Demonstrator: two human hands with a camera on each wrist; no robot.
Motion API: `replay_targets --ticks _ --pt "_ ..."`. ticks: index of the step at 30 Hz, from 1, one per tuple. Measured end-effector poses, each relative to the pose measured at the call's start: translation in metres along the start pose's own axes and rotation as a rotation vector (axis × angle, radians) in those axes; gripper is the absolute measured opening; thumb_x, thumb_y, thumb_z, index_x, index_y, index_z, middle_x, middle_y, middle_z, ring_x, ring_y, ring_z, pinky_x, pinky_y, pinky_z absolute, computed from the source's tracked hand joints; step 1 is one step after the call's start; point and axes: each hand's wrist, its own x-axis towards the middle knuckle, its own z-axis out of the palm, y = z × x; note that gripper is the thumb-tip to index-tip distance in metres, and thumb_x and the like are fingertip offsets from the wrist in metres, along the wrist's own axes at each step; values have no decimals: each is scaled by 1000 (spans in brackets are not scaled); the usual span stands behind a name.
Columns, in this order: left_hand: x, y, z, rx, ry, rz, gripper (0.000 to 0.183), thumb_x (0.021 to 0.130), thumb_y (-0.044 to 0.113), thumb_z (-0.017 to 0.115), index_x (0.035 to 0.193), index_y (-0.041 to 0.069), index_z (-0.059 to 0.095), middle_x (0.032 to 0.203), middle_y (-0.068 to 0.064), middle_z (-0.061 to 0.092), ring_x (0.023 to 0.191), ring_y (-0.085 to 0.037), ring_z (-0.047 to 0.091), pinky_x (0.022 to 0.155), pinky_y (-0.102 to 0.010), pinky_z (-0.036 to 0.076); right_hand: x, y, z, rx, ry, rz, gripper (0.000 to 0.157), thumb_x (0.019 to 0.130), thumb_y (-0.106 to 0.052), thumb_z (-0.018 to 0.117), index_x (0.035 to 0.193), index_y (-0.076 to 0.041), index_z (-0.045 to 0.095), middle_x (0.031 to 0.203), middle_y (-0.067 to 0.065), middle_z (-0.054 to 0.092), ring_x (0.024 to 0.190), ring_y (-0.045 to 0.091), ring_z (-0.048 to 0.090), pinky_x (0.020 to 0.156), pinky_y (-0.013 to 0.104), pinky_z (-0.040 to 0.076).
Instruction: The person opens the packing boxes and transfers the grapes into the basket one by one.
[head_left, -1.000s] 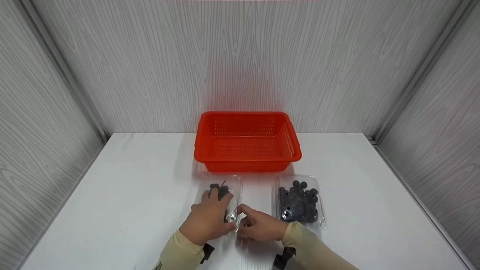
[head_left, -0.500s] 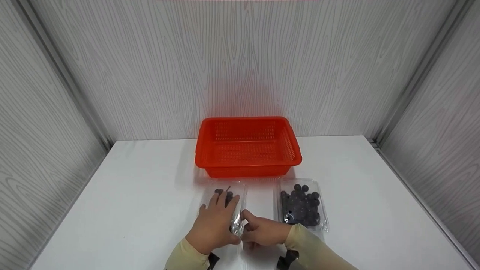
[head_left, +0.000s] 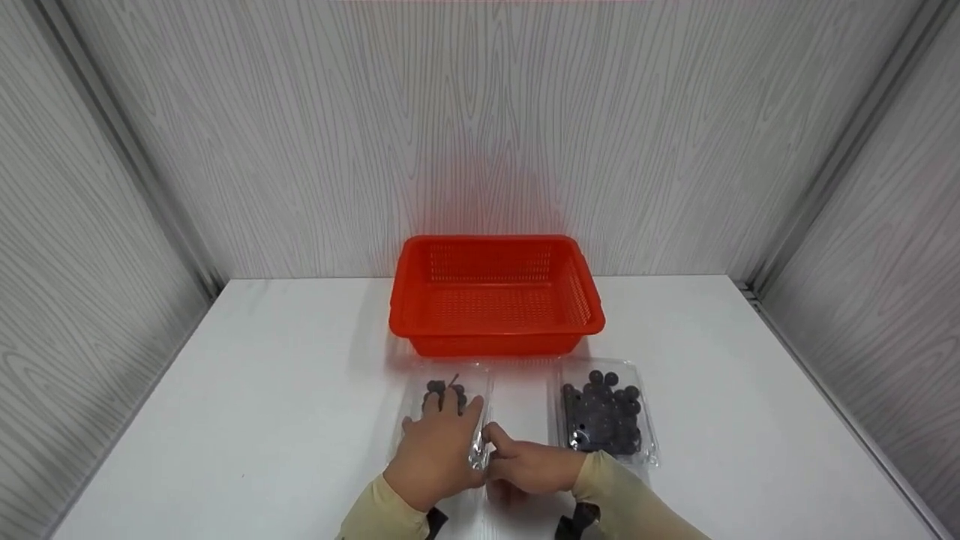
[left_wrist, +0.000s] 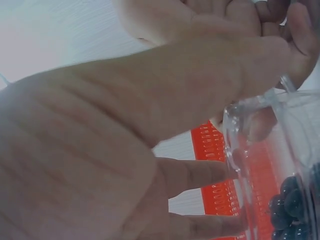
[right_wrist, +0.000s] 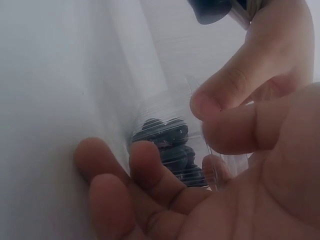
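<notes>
A clear plastic box (head_left: 478, 377) of dark grapes (head_left: 435, 387) lies on the table below the basket. My left hand (head_left: 435, 457) rests across it with fingers extended and spread, its thumb along the right edge. At that same edge my right hand (head_left: 532, 466) pinches the rim between thumb and forefinger. In the right wrist view, the two thumbs meet close together at the rim, and the grapes (right_wrist: 175, 157) show through the wall behind my curled fingers. Seen from the left wrist, the box (left_wrist: 235, 125) stands against my fingertips. Its underside is hidden.
A second clear box of dark grapes (head_left: 607, 412) lies just right of my right hand. Behind both boxes stands a red slotted plastic basket (head_left: 495, 345) on the white table (head_left: 285, 375). Grey wood-grain panels (head_left: 480, 112) close off the back and sides.
The left hand has shifted slightly to the right and down in the view, its thumb now beside the right hand at the box's edge. The head view has tilted a little.
</notes>
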Motion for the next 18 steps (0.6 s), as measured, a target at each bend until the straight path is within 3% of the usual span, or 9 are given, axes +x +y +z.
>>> replay_targets --ticks 7,18 --pt "-2 -2 0 6 2 23 89 65 39 95 139 6 59 131 -27 57 121 -49 55 77 -74 52 -1 1 -2 26 -43 12 17 104 -22 44 119 -19 36 76 13 67 60 18 58 57 27 48" --pt "-1 -4 -2 -31 -49 29 86 67 37 92 140 8 57 132 -26 56 123 -49 52 83 -76 49 0 2 -4 -146 -56 -39 21 106 -32 42 121 -20 35 83 4 64 80 12 60 78 24 47"
